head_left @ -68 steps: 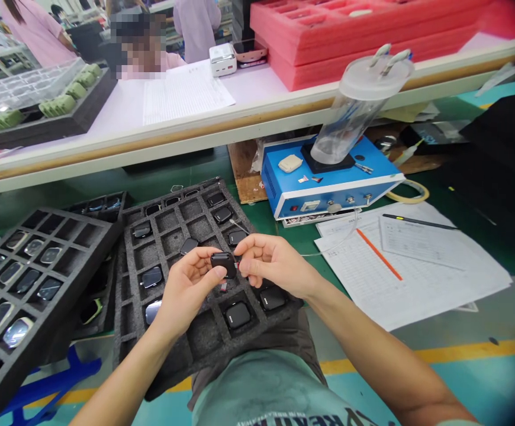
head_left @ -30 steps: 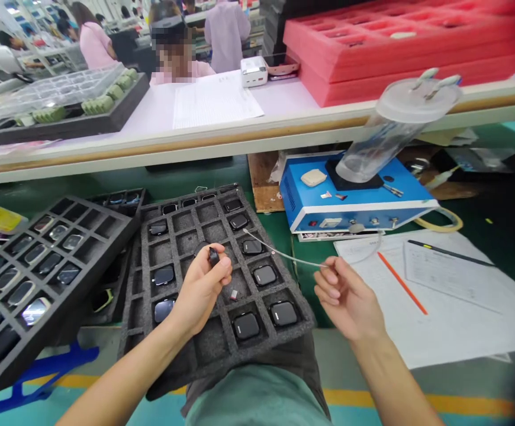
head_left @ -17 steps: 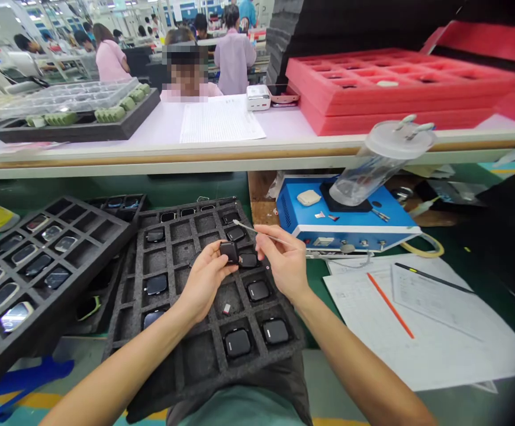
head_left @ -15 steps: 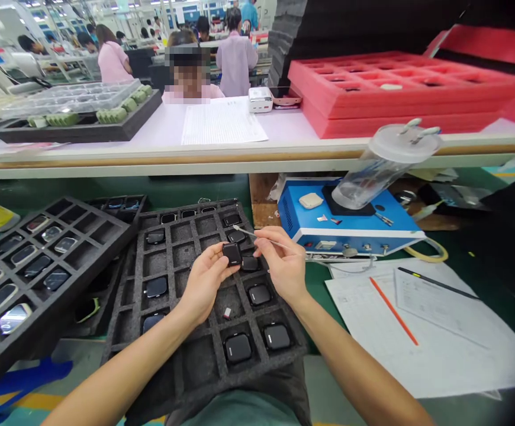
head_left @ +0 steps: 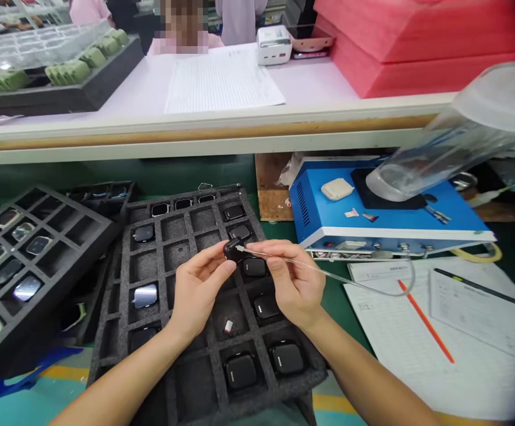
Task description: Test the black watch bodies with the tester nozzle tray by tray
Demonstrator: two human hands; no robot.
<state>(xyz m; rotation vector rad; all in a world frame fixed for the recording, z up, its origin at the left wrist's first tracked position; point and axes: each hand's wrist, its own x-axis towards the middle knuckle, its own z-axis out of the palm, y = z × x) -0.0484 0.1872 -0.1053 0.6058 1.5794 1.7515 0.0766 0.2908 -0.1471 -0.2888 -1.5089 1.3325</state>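
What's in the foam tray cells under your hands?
In the foam tray, a black square device sits just beyond the right hand; a small pale piece lies between the wrists. The cells beneath the left hand and right hand are covered, their contents unseen.

My left fingers [head_left: 206,258] hide most of the black watch case [head_left: 233,249], so I can't tell where the tip of the thin probe [head_left: 253,252] lands. The clear canister [head_left: 483,130] is blurry and cut off at the right edge, and that tiny pale bit [head_left: 228,327] is too small to make out.
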